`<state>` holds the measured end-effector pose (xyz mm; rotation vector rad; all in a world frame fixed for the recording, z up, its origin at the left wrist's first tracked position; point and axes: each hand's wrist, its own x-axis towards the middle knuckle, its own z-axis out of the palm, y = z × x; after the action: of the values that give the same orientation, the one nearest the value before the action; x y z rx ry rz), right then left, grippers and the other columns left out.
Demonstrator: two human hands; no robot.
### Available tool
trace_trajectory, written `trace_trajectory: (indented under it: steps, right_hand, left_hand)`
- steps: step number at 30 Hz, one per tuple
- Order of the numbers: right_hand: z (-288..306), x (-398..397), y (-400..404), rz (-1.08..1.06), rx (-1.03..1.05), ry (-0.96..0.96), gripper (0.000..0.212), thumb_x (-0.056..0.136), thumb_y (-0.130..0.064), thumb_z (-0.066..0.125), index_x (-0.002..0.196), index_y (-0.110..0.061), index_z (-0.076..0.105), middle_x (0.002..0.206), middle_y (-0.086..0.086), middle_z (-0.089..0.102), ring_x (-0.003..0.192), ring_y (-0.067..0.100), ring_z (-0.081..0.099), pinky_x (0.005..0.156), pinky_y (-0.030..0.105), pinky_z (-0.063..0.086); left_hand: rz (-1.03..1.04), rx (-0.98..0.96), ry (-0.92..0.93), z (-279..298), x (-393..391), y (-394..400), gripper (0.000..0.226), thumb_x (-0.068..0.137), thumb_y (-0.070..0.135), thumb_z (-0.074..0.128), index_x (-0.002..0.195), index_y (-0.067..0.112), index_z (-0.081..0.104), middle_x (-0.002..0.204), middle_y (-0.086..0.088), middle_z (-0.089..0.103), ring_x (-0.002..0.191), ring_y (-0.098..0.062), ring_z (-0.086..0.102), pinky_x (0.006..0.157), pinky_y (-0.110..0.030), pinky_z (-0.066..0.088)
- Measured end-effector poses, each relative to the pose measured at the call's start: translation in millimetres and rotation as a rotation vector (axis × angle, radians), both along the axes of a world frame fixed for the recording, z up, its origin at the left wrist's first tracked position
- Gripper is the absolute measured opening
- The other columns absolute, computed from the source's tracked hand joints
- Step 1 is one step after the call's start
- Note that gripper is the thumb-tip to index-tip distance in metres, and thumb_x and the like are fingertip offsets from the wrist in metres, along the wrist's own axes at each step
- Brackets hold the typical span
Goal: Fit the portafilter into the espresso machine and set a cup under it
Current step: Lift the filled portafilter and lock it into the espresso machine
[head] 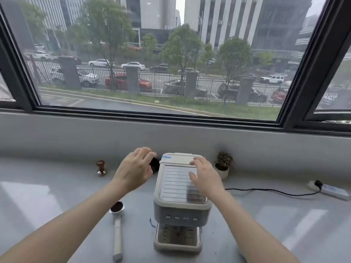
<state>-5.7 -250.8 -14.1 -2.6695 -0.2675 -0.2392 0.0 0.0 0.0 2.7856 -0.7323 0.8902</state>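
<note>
A pale grey espresso machine (180,202) stands on the counter in front of me, its drip tray (177,242) bare. The portafilter (117,224) lies on the counter to its left, basket full of dark coffee grounds, pale handle pointing toward me. My left hand (133,169) hovers beside the machine's upper left, fingers spread near a dark object (154,164) that it partly hides. My right hand (204,177) rests flat on the machine's ribbed top, fingers apart, holding nothing. No cup is clearly visible.
A wood-and-metal tamper (101,168) stands at the back left. A small potted plant (224,165) sits right of the machine. A black cable (266,190) runs to a power strip (330,190) at the far right. A window ledge wall rises behind.
</note>
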Motion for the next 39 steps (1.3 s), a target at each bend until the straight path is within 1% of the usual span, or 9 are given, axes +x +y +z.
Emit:
trace_trajectory:
  steps: [6, 9, 16, 19, 23, 27, 31, 35, 39]
  right_hand:
    - [-31.5, -6.4, 11.2, -0.050, 0.010, 0.057, 0.033, 0.092, -0.024, 0.047, 0.122, -0.014, 0.056, 0.132, 0.000, 0.053, 0.125, 0.022, 0.045, 0.098, 0.034, 0.037]
    - [-41.7, -10.5, 15.1, -0.061, 0.002, 0.015, 0.031, 0.093, -0.024, 0.046, 0.120, -0.014, 0.057, 0.128, 0.002, 0.057, 0.119, 0.023, 0.049, 0.096, 0.033, 0.036]
    - [-49.9, -14.7, 18.4, -0.062, -0.078, -0.027, 0.035, 0.097, -0.029, 0.034, 0.129, -0.026, 0.049, 0.142, -0.006, 0.046, 0.135, 0.012, 0.035, 0.115, 0.040, 0.014]
    - [-49.3, -14.7, 9.1, 0.002, -0.120, 0.044, 0.041, 0.099, -0.035, 0.031, 0.138, -0.029, 0.041, 0.152, -0.007, 0.035, 0.142, 0.011, 0.024, 0.117, 0.039, 0.009]
    - [-53.5, -13.2, 4.0, -0.005, -0.116, 0.103, 0.044, 0.099, -0.041, 0.028, 0.143, -0.036, 0.034, 0.159, -0.010, 0.024, 0.148, 0.010, 0.013, 0.120, 0.039, 0.003]
    - [-52.9, -13.7, 7.1, -0.021, -0.103, 0.099, 0.044, 0.099, -0.041, 0.028, 0.142, -0.038, 0.034, 0.159, -0.012, 0.024, 0.148, 0.008, 0.013, 0.120, 0.039, 0.003]
    - [-54.1, -12.9, 6.8, -0.032, -0.096, 0.101, 0.043, 0.098, -0.042, 0.029, 0.140, -0.040, 0.036, 0.158, -0.013, 0.025, 0.147, 0.007, 0.013, 0.120, 0.038, 0.002]
    - [-55.0, -10.8, 6.1, -0.038, -0.081, 0.099, 0.043, 0.097, -0.043, 0.030, 0.140, -0.040, 0.037, 0.158, -0.014, 0.025, 0.147, 0.007, 0.014, 0.121, 0.037, 0.002]
    - [-56.3, -9.2, 5.4, -0.044, -0.083, 0.089, 0.043, 0.097, -0.043, 0.031, 0.139, -0.041, 0.037, 0.158, -0.014, 0.027, 0.147, 0.007, 0.015, 0.121, 0.037, 0.002]
  left_hand:
    - [0.069, -0.073, 0.057, -53.8, -12.7, 13.3, 0.041, 0.072, 0.016, 0.043, 0.109, 0.007, 0.059, 0.107, -0.010, 0.061, 0.095, -0.030, 0.058, 0.074, -0.039, 0.054]
    - [0.144, -0.129, 0.117, -86.6, -26.7, 22.6, 0.036, 0.071, 0.009, 0.056, 0.106, 0.009, 0.059, 0.105, -0.008, 0.061, 0.093, -0.029, 0.057, 0.065, -0.036, 0.051]
    - [0.312, -0.135, 0.428, -176.6, -52.5, 43.3, 0.032, 0.063, -0.001, 0.074, 0.092, 0.006, 0.062, 0.089, -0.009, 0.061, 0.080, -0.031, 0.061, 0.050, -0.030, 0.043]
    - [0.411, -0.151, 0.610, -215.5, -61.9, 48.6, 0.025, 0.079, 0.011, 0.065, 0.104, 0.007, 0.060, 0.100, -0.008, 0.057, 0.093, -0.028, 0.056, 0.053, -0.030, 0.036]
    - [0.457, -0.081, 0.787, -253.6, -77.3, 51.2, 0.033, 0.088, 0.021, 0.056, 0.119, 0.012, 0.055, 0.117, -0.006, 0.053, 0.112, -0.025, 0.046, 0.063, -0.028, 0.039]
    - [0.491, -0.081, 0.800, -268.9, -82.3, 55.1, 0.030, 0.083, 0.012, 0.058, 0.112, 0.009, 0.062, 0.110, -0.008, 0.057, 0.106, -0.029, 0.045, 0.063, -0.032, 0.044]
    - [0.613, -0.236, 0.781, -273.8, -83.7, 50.4, 0.026, 0.079, -0.003, 0.055, 0.104, 0.002, 0.056, 0.104, -0.015, 0.050, 0.100, -0.033, 0.042, 0.055, -0.037, 0.041]
    - [0.718, -0.397, 0.799, -273.5, -77.1, 46.8, 0.025, 0.074, -0.007, 0.059, 0.097, -0.003, 0.050, 0.101, -0.023, 0.048, 0.093, -0.038, 0.042, 0.063, -0.048, 0.045]
    - [0.779, -0.518, 0.849, -276.1, -72.9, 48.2, 0.035, 0.076, 0.001, 0.064, 0.103, -0.002, 0.042, 0.107, -0.024, 0.042, 0.095, -0.042, 0.045, 0.069, -0.047, 0.043]
